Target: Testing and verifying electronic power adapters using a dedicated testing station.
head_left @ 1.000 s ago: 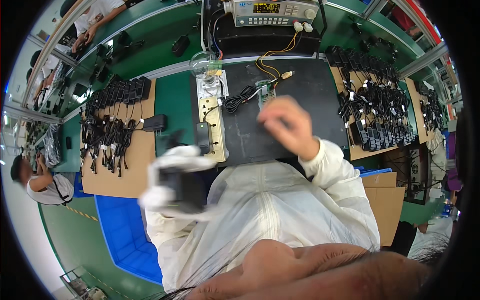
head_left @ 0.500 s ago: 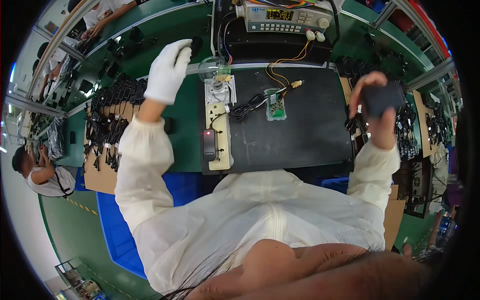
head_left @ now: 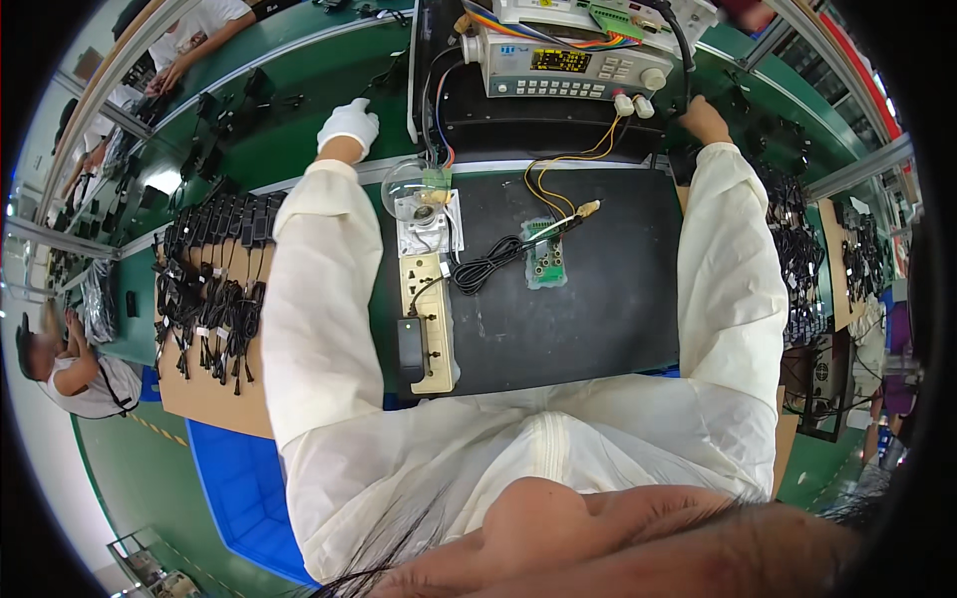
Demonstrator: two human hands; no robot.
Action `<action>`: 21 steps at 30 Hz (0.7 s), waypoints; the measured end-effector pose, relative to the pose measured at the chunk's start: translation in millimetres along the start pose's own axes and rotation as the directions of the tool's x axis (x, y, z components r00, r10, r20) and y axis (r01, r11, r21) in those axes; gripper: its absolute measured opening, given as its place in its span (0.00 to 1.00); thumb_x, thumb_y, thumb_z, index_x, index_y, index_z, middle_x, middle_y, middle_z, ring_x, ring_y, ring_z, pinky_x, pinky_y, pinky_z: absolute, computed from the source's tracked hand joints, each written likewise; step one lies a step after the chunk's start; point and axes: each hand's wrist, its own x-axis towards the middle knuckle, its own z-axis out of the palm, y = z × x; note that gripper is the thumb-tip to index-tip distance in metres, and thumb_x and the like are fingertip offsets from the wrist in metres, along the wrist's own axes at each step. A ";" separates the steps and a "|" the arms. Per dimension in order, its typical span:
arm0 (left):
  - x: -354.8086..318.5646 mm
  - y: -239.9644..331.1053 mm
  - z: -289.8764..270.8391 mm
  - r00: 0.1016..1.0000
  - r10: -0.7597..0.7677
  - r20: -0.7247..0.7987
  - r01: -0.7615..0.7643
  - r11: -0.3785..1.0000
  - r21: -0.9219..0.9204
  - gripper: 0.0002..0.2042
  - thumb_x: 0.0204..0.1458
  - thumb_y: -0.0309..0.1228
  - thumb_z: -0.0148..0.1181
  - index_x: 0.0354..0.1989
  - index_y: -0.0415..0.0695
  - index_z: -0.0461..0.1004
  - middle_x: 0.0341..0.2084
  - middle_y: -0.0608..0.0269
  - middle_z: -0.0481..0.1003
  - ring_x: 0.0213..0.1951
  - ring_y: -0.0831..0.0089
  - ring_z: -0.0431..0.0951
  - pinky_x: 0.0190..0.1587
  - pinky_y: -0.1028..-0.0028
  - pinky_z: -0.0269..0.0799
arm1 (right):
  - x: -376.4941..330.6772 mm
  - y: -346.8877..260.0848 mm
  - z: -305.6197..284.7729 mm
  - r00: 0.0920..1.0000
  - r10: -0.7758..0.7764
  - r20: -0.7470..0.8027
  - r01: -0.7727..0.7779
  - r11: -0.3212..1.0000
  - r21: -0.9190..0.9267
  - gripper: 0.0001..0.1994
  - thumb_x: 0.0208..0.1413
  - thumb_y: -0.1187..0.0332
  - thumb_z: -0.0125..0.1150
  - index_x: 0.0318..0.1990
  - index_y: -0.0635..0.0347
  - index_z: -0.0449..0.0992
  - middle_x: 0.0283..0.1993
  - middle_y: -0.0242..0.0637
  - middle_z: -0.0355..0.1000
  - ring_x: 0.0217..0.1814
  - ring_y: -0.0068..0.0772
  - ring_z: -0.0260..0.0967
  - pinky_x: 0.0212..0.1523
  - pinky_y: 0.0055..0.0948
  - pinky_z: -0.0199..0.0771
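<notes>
My left hand [head_left: 349, 128], in a white glove, reaches over the green bench beyond the mat. Its fingers look curled, and what they hold, if anything, is hidden; a thin black cord [head_left: 385, 75] lies just beyond. My bare right hand [head_left: 706, 122] is stretched out far right, beside the bench instrument's thick black cable. Its fingers are mostly hidden. Between my arms, a black power adapter [head_left: 411, 349] sits plugged into a cream power strip [head_left: 436, 364]. Its coiled black cable [head_left: 488, 267] runs to a green circuit board [head_left: 545, 261] on the black mat [head_left: 608, 329].
A clear glass bulb [head_left: 405, 191] stands at the strip's far end. The bench instrument [head_left: 558, 75] sits behind the mat, with yellow wires coming down. Rows of black adapters [head_left: 214, 224] lie on cardboard at left, and more [head_left: 793, 239] at right. A blue bin [head_left: 239, 498] is lower left.
My right hand has moved away and inward; the black adapter it held no longer shows in it. My left hand now curls farther over the bench. The plugged adapter's red light is gone.
</notes>
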 end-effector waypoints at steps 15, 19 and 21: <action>-300.2 53.4 -240.4 0.886 0.395 -0.245 -0.170 -0.216 -0.962 0.22 0.68 0.44 0.43 0.60 0.39 0.65 0.40 0.53 0.70 0.29 0.71 0.71 0.32 0.75 0.69 | -133.2 -52.5 -66.5 0.683 0.172 -0.710 0.693 0.153 0.704 0.10 0.64 0.70 0.56 0.49 0.63 0.76 0.41 0.31 0.75 0.43 0.23 0.71 0.48 0.25 0.71; -328.7 91.9 -240.3 0.736 0.616 -0.282 0.018 -0.434 -0.901 0.24 0.67 0.49 0.45 0.61 0.43 0.66 0.42 0.55 0.68 0.23 0.74 0.68 0.26 0.71 0.64 | -277.6 -149.5 -108.2 0.564 -0.621 -0.544 0.325 -0.439 0.838 0.35 0.58 0.57 0.67 0.67 0.63 0.60 0.62 0.46 0.68 0.63 0.40 0.67 0.64 0.42 0.66; -332.4 114.2 -239.4 0.731 0.625 -0.272 0.035 -0.433 -0.901 0.24 0.67 0.48 0.46 0.60 0.41 0.67 0.41 0.53 0.70 0.24 0.73 0.69 0.29 0.71 0.66 | -330.1 -163.7 -87.3 0.341 -0.867 -0.364 -0.104 -0.420 0.902 0.57 0.44 0.46 0.76 0.74 0.60 0.44 0.66 0.47 0.65 0.65 0.41 0.66 0.68 0.42 0.60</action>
